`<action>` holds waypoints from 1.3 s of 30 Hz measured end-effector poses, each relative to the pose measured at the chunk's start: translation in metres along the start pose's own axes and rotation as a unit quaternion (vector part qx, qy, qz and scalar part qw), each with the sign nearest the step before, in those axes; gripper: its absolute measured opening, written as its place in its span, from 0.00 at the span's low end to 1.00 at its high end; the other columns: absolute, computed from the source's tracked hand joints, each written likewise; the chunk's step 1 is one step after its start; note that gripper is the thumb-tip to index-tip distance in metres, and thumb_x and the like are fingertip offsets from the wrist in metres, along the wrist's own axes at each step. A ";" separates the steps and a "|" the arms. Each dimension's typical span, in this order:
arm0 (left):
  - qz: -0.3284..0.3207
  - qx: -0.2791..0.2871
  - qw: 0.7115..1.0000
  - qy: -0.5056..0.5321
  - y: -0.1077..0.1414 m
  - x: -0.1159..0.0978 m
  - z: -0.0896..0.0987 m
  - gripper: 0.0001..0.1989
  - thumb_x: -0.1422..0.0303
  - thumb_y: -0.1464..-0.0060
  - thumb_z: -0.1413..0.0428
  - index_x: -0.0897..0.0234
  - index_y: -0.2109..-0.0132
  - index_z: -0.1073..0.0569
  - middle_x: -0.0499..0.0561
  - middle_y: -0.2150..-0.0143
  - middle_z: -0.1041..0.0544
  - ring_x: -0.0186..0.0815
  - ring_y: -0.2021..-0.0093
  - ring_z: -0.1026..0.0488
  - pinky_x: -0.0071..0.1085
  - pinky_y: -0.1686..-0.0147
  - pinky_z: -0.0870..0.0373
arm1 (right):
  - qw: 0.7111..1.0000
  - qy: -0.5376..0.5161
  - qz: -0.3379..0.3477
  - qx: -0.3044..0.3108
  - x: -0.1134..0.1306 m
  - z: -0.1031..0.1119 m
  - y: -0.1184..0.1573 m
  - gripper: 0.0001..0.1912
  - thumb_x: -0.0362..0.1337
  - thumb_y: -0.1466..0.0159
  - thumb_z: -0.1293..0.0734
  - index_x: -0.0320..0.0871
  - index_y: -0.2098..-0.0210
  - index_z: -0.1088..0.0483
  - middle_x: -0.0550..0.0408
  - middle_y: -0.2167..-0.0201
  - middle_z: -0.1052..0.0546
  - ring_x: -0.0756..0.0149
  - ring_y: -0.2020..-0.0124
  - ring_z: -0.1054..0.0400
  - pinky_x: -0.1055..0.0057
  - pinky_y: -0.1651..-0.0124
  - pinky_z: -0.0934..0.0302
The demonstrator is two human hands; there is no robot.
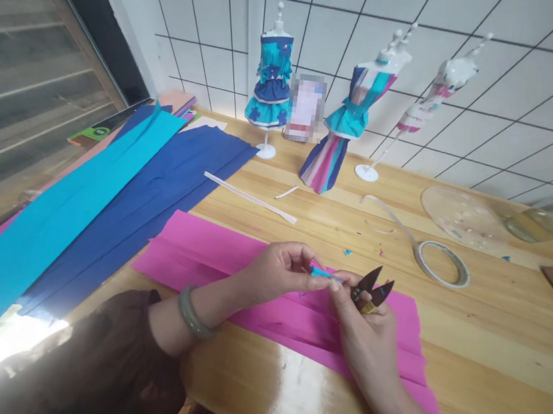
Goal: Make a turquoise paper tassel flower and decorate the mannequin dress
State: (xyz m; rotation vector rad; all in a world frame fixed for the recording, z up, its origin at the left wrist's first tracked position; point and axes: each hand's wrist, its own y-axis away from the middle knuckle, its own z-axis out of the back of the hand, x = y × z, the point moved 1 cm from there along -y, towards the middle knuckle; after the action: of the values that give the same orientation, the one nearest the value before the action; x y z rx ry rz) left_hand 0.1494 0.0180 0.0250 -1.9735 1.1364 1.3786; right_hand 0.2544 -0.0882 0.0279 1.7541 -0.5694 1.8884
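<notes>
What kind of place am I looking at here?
Probably a small craft corner. Miniature dress forms in colorful outfits line the tiled wall, wide sheets of colored paper or fabric cover much of the wooden table, and the right hand holds scissors.

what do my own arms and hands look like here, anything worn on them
Your left arm has a loose, dark brown sleeve, gathered at its end, and a smooth, rounded grey-green bangle on the wrist. The visible part of your right forearm is bare, with no sleeve or bangle showing. No glove shows on either hand.
</notes>
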 end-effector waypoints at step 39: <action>-0.061 0.066 0.885 -0.457 0.007 -0.020 0.010 0.05 0.72 0.54 0.47 0.66 0.70 0.27 0.45 0.75 0.27 0.28 0.73 0.32 0.23 0.72 0.41 | 0.843 0.437 0.161 0.269 0.023 0.028 -0.020 0.14 0.45 0.36 0.44 0.47 0.58 0.32 0.55 0.70 0.23 0.64 0.71 0.29 0.72 0.72 0.42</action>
State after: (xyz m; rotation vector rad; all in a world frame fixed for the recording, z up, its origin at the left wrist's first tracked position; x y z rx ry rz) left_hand 0.1353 0.0288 0.0404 -1.0177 0.6051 1.7887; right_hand 0.2873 -0.0879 0.0528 0.8507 0.0479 2.9911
